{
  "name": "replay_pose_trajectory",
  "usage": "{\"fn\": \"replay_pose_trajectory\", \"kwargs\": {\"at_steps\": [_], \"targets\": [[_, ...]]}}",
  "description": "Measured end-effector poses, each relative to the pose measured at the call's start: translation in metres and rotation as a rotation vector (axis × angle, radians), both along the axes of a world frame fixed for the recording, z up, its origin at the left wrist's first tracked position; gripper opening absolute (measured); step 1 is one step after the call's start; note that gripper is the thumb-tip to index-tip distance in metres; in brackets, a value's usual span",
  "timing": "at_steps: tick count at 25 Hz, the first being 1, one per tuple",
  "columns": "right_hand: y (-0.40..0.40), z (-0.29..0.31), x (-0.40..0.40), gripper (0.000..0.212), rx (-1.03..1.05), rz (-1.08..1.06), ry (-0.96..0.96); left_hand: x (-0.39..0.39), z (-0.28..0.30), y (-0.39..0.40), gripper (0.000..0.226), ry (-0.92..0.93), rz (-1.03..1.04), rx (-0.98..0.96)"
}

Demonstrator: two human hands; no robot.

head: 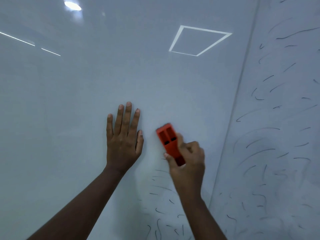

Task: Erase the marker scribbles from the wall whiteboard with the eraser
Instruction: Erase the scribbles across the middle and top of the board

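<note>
Left hand (123, 135) flat on whiteboard (69, 101); right hand (187, 163) grips eraser (170, 142).

glossy pale surface, reflected square ceiling light (199, 40), round lamp glare (72, 5), vertical panel seam (242, 84)

Open whiteboard (86, 101) above and left of the flat left hand (123, 141); panel seam (242, 84) at right.
</note>
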State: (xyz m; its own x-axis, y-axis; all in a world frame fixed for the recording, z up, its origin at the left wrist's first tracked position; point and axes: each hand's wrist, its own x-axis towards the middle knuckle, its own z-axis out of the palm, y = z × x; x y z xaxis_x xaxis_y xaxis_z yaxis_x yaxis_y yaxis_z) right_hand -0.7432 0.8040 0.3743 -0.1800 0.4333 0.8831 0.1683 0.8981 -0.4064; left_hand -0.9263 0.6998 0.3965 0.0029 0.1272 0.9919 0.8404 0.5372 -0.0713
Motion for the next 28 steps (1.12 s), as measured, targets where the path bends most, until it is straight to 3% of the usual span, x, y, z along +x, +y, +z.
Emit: {"fn": "replay_pose_trajectory", "kwargs": {"at_steps": [3,6,15,19,23,26,28], "targets": [[-0.006,-0.027,0.003,0.087,0.146,-0.016,-0.167,-0.001,-0.008,-0.002,0.067,-0.006,0.017,-0.033],[0.002,-0.024,0.012,0.085,0.158,-0.047,-0.216,-0.002,-0.013,-0.003,0.067,0.002,0.019,-0.035],[0.039,-0.005,0.036,0.084,-0.270,0.030,0.100,-0.002,-0.026,-0.003,0.065,0.016,0.002,-0.029],[0.051,-0.031,0.047,0.082,-0.484,-0.050,0.270,-0.003,-0.035,-0.004,0.065,0.015,0.007,-0.038],[0.042,-0.064,0.048,0.080,-0.619,-0.081,0.319,-0.001,-0.040,-0.002,0.067,0.003,0.024,-0.037],[0.028,-0.066,0.033,0.074,-0.579,-0.036,0.272,0.001,-0.042,-0.001,0.067,-0.007,0.033,-0.031],[0.005,-0.067,0.015,0.069,-0.401,-0.035,0.123,0.001,-0.043,-0.001,0.068,-0.011,0.032,-0.033]]}}
